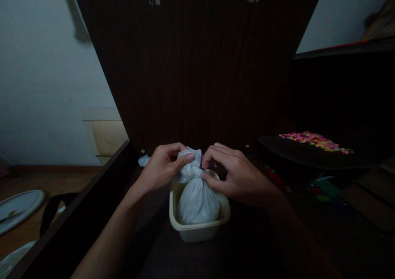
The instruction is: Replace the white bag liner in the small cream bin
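Note:
A white plastic bag (199,203), bulging with contents I cannot see, sits in a cream-coloured rectangular tub (200,231). Its neck is twisted or knotted above the round part. My left hand (163,163) pinches the gathered top of the bag between thumb and fingers. From the other side, my right hand (230,172) is closed at the neck, its thumb pressed on the twisted plastic. A small purple bit shows beside the right fingers, too hidden to name.
A tall dark wooden panel (200,65) rises behind the tub. At right, many small colourful pieces (314,141) lie on a dark surface. A low dark side board (74,205) runs along the left. On the floor beyond stands a white round dish (21,209).

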A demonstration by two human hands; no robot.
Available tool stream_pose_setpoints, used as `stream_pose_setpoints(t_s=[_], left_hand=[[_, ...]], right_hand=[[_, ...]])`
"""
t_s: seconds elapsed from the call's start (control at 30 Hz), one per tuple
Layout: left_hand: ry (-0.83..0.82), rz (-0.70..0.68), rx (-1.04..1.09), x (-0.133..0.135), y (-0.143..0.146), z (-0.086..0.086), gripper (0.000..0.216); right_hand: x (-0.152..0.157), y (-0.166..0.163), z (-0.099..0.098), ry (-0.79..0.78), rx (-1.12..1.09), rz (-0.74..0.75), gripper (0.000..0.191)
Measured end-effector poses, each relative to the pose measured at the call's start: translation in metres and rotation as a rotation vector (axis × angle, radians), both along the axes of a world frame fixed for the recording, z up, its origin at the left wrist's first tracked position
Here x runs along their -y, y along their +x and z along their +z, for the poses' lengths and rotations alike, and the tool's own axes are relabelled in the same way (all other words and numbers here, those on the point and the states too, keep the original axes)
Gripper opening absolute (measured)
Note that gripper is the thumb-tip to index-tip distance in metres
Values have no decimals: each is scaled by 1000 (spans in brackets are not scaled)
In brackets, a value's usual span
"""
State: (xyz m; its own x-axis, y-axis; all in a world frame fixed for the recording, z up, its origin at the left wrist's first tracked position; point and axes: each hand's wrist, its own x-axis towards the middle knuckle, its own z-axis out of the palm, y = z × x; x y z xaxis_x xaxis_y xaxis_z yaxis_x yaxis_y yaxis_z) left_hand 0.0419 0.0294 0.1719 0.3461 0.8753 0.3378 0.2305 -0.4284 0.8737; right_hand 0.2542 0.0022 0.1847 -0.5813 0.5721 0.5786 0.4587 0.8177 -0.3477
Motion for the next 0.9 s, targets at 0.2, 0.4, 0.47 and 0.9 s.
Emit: stream_pose_setpoints(t_s=[0.2, 0.4, 0.47, 0.9], left_hand=[[-90, -41, 31, 5, 3, 3, 37], [-205, -162, -3, 9, 1, 7, 37], [-236, -211, 5, 10, 0, 8, 32], [-80, -140, -323, 5, -11, 9, 20]], right_hand=[[-2, -13, -10, 169, 112, -6, 10], [-3, -9, -11, 32, 118, -27, 13], [-2, -7, -8, -29, 100, -15, 13], [-8, 4, -1, -218, 10, 178, 22]])
